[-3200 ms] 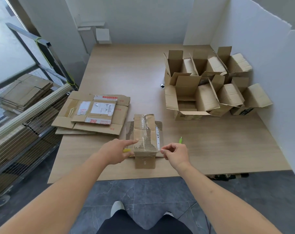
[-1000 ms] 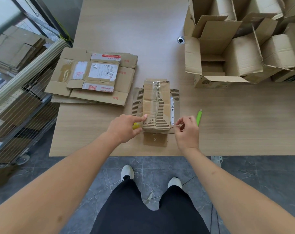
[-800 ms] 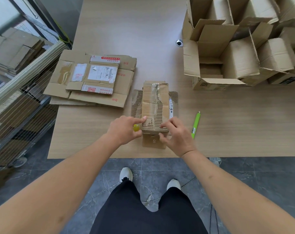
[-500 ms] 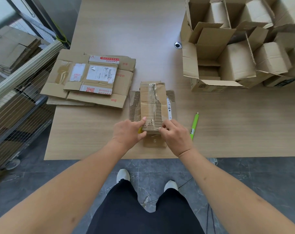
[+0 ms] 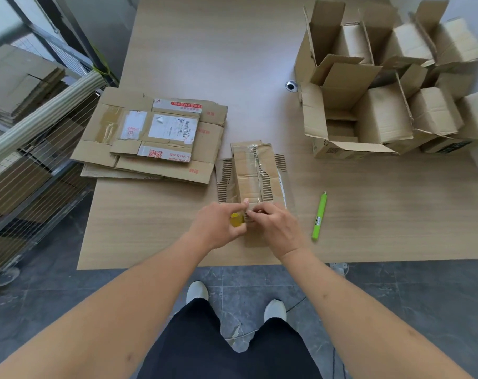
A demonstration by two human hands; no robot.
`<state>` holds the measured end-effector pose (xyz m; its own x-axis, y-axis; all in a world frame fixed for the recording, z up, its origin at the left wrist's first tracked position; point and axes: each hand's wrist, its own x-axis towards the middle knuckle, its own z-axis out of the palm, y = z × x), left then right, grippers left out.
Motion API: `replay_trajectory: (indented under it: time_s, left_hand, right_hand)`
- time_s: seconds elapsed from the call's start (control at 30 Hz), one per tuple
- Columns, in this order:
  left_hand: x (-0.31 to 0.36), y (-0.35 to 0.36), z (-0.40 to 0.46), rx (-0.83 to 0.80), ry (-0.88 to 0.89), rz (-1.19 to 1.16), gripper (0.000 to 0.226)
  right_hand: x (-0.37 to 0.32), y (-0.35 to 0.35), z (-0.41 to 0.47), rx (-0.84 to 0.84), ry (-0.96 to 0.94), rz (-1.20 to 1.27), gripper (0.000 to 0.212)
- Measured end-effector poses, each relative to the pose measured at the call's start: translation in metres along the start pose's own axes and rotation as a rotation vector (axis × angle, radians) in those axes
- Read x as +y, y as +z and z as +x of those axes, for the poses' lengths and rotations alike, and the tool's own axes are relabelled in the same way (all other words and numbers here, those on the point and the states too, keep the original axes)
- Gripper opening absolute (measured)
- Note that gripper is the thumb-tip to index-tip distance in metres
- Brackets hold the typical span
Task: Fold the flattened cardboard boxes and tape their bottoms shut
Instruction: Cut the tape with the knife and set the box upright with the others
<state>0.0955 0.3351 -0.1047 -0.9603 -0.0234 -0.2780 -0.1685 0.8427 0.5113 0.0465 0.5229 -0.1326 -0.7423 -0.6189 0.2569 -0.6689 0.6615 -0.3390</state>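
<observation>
Cardboard box (image 5: 252, 173) sat near the front edge of the table (image 5: 205, 50), folded up with its bottom facing the camera and a strip of clear tape running along the centre seam — right where both hands could work it from above. Left hand (image 5: 218, 225) was curled around a small yellow object (image 5: 236, 219), possibly a tape roll or dispenser, though too much of it was hidden to be sure; its thumb and forefinger reached to the near end of the box. Right hand (image 5: 276, 228) met it there, fingers bent and pinching at the seam's near end — whether on the tape or on the cardboard itself could not be made out. My read: the tape end was being pressed down or torn off, so this box looked close to sealed. A green pen-like tool (image 5: 319, 216), perhaps a cutter, lay just to the right within easy reach. Flattened boxes (image 5: 155, 138) waited in a stack to the left, while the finished boxes (image 5: 382, 86) stood clustered at the far right, flaps up. Plenty of flats left — the job looked mid-way at best.
</observation>
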Motion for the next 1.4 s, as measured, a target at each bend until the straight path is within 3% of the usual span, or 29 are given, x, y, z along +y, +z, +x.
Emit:
replay_trajectory:
  time_s: [0.1,0.2,0.37,0.47,0.63,0.7,0.77,0.87,1.03,1.3,1.4]
  left_hand:
    - [-0.026,-0.003,-0.005,-0.164,0.051,-0.301,0.067]
    - [-0.041,-0.011,-0.011,-0.165,0.082,-0.437,0.056]
    - [-0.053,-0.02,-0.001,-0.026,0.063,-0.009,0.034]
    - [-0.047,-0.026,0.005,-0.059,0.05,-0.003,0.032]
    - [-0.035,-0.026,0.008,-0.056,-0.002,0.017,0.011]
    - [-0.031,-0.025,0.01,-0.036,-0.038,-0.001,0.01]
    - [-0.025,-0.026,0.011,-0.031,-0.058,-0.019,0.009]
    - [-0.017,-0.024,0.012,-0.02,-0.067,-0.039,0.009]
    - [-0.013,-0.018,0.01,0.026,-0.084,-0.046,0.01]
    - [-0.015,-0.012,0.007,0.051,-0.104,-0.084,0.009]
    - [-0.012,-0.014,0.006,0.058,-0.12,-0.109,0.009]
  right_hand:
    - [0.004,0.008,-0.003,0.026,0.022,-0.006,0.016]
    - [0.009,0.014,-0.008,0.064,-0.062,-0.074,0.024]
    - [0.011,0.022,-0.004,0.1,-0.099,-0.154,0.027]
    - [0.013,0.02,-0.003,0.103,-0.072,-0.152,0.026]
    - [0.007,0.016,0.003,0.048,0.085,0.022,0.012]
    - [0.003,0.003,0.004,0.03,0.153,0.154,0.025]
    - [0.005,-0.011,0.001,0.096,0.264,0.221,0.036]
    - [0.022,-0.02,-0.005,0.215,0.533,0.105,0.033]
    - [0.057,-0.014,-0.017,-0.223,0.947,-0.085,0.031]
    - [0.065,-0.014,-0.03,-0.12,0.965,-0.037,0.012]
    - [0.053,-0.021,-0.029,0.009,1.019,0.125,0.025]
